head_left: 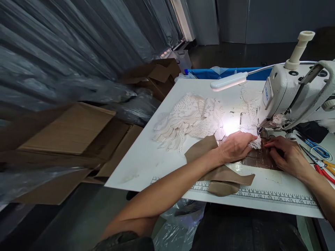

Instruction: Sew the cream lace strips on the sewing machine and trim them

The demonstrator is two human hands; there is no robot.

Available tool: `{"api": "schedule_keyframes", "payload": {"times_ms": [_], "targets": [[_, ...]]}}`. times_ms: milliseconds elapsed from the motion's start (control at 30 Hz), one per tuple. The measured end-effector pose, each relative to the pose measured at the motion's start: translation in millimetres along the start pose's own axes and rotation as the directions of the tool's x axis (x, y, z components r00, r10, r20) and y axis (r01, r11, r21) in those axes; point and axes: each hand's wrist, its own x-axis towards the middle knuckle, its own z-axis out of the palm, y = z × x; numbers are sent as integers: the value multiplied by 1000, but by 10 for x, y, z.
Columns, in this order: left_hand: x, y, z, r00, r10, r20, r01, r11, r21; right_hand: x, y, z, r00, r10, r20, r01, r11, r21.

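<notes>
White lace trim (255, 143) lies under the needle area of the white sewing machine (281, 94). My left hand (237, 146) is closed on this trim, its fingertips pressing it just left of the needle. My right hand (286, 155) rests on the brown, shiny machine bed cover (259, 158), fingers curled close to the trim's right edge; whatever they pinch, if anything, is too small to see. A heap of white lace fabric (193, 118) spreads over the table to the left. Brown fabric pieces (225, 176) lie beneath and beside my left forearm.
A lamp (229, 82) on a bendy neck lights the table (136, 167). Blue-handled snips (318, 148) and red-handled scissors (324, 170) lie at the right. A printed ruler (277, 198) runs along the front edge. Cardboard boxes (68, 129) stand on the left.
</notes>
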Motion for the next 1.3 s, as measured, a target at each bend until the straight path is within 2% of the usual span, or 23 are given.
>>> {"api": "schedule_keyframes", "payload": {"times_ms": [67, 133, 233, 333, 467, 533, 667, 767, 900, 1000, 1200, 1300], "targets": [[-4, 14, -37, 994, -107, -12, 106, 989, -108, -22, -6, 33, 1000, -15, -12, 14, 999, -40], [3, 18, -62, 991, -134, 4, 133, 982, -132, -40, -12, 55, 1000, -13, -7, 13, 998, -66], [27, 7, -65, 997, 13, 76, -13, 1000, 1, -50, -11, 60, 1000, -16, -2, 16, 997, -70], [45, -12, -73, 975, 159, 156, -179, 976, 124, -45, 10, 28, 999, -39, 7, 39, 998, -53], [40, -24, -97, 955, 278, 102, -290, 947, 141, -7, 45, -59, 997, -54, 50, 56, 998, -40], [39, -15, -92, 951, 292, 96, -304, 942, 140, 34, 44, -96, 994, -43, 99, 51, 996, -73], [49, 21, -57, 955, 272, 122, -287, 949, 131, 132, 8, -113, 982, -31, 185, 61, 985, -163], [51, 38, -38, 965, 240, 106, -252, 960, 120, 167, -2, -101, 982, -22, 188, 55, 983, -172], [38, 38, -50, 979, 195, 56, -199, 976, 89, 136, 28, -89, 992, 38, 121, -26, 995, -97], [35, 43, -95, 977, 208, 41, -210, 974, 81, 92, 51, -56, 996, 54, 74, -49, 996, -73], [47, 45, -132, 970, 198, 143, -207, 977, 57, 10, 29, 35, 995, 102, -5, -102, 991, -88], [51, 53, -127, 997, 64, 34, -63, 997, -47, -20, -4, 68, 990, 128, -60, -131, 989, -65]]}}
